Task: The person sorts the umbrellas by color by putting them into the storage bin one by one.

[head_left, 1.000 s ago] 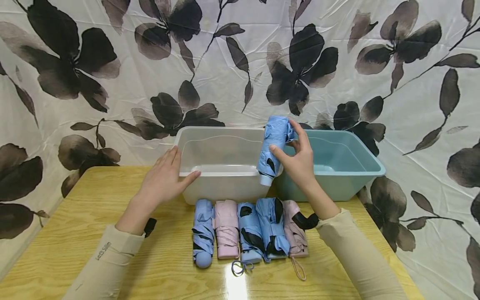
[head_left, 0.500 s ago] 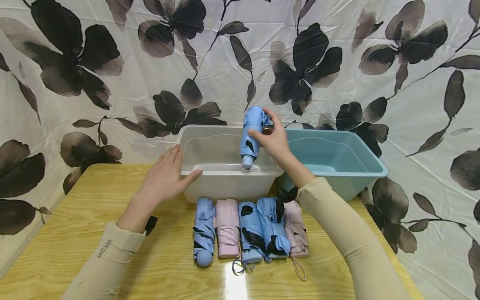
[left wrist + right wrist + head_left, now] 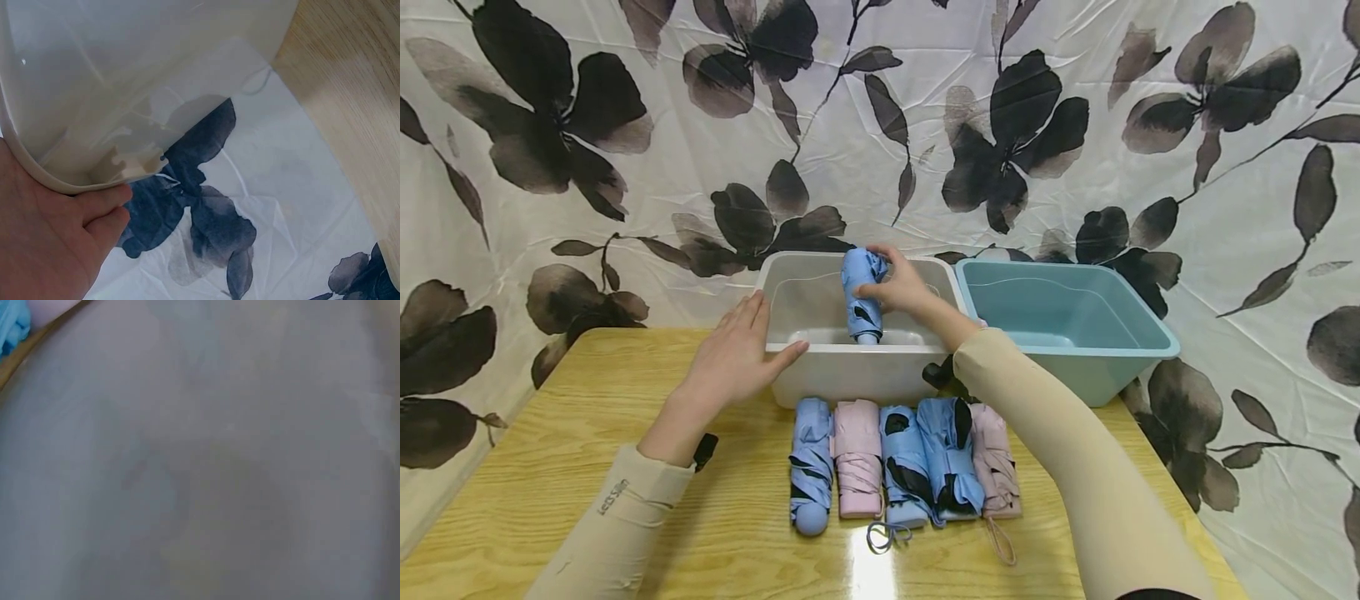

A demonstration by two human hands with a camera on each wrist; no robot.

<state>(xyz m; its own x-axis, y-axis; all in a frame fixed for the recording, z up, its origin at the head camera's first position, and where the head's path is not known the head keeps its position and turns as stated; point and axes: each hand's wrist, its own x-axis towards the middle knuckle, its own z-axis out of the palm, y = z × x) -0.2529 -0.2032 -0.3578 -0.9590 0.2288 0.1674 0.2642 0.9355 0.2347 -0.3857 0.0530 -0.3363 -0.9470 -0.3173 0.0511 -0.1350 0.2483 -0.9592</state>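
Observation:
In the head view my right hand [image 3: 898,285] grips a folded blue umbrella [image 3: 861,293] upright, fingers and thumb round its upper part. The umbrella is inside the outline of the white plastic bin [image 3: 857,373], its lower end near the front rim. My left hand [image 3: 730,354] rests against the bin's left end with straight fingers, thumb stretched toward the front rim. The left wrist view shows that hand's fingers [image 3: 103,215] at the bin's rim [image 3: 69,186]. A blurred grey surface fills most of the right wrist view, with blue fabric [image 3: 12,325] at the upper left corner.
A teal bin [image 3: 1097,371] stands right beside the white one. Several folded umbrellas, blue and pink, lie in a row before the bins, among them a pink umbrella [image 3: 857,458]. They rest on a wooden table [image 3: 587,417]. A floral cloth [image 3: 880,167] hangs behind.
My right hand has carried the blue umbrella leftward from between the two bins, then lowered it into the white bin. My left hand has stayed at the bin's left end.

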